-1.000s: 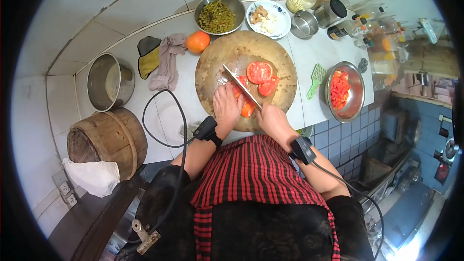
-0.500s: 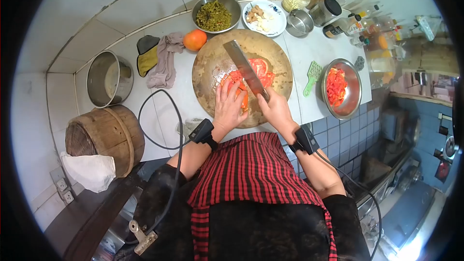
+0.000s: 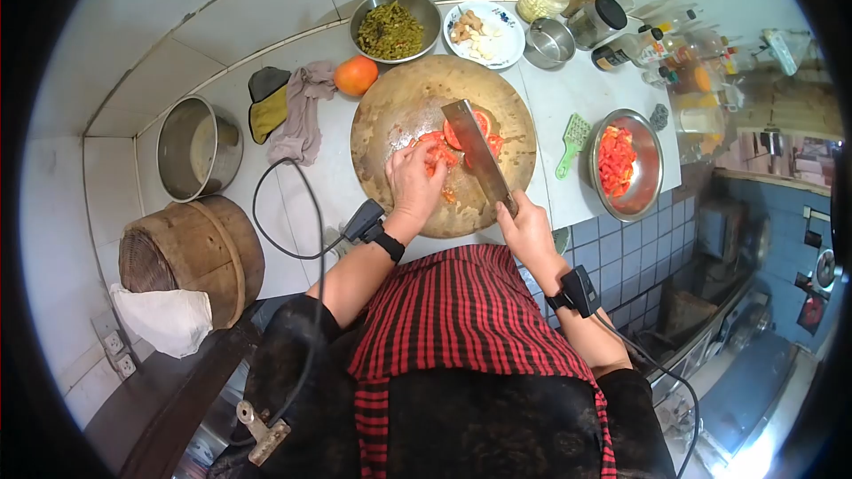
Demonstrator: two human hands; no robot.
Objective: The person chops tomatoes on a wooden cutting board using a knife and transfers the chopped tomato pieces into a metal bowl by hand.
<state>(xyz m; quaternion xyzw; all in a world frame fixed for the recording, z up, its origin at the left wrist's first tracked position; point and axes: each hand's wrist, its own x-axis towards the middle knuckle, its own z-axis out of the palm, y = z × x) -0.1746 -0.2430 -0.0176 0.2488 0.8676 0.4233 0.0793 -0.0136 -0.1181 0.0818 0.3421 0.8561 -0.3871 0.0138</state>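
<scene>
My right hand (image 3: 531,235) is wrapped round the handle of a cleaver (image 3: 479,155), whose broad blade slants up and left over the round wooden chopping board (image 3: 382,115). Beside the blade, my left hand (image 3: 415,179) has its fingers curled and closed on cut tomato (image 3: 437,153); the fingers partly hide the pieces. Tomato slices (image 3: 480,121) lie at the far side of the blade, partly covered by it. A few small red bits are on the board near my left fingertips.
A metal bowl of chopped tomato (image 3: 619,160) and a green grater (image 3: 572,146) stand right. Behind the board are a whole tomato (image 3: 356,76), a bowl of chopped greens (image 3: 390,31), a plate of ginger and garlic (image 3: 510,44) and bottles (image 3: 612,53). A wooden bucket (image 3: 195,253) sits left.
The cleaver and my right hand have moved right and toward me, away from my left hand. My left fingers, flatter before, are now curled in on the tomato.
</scene>
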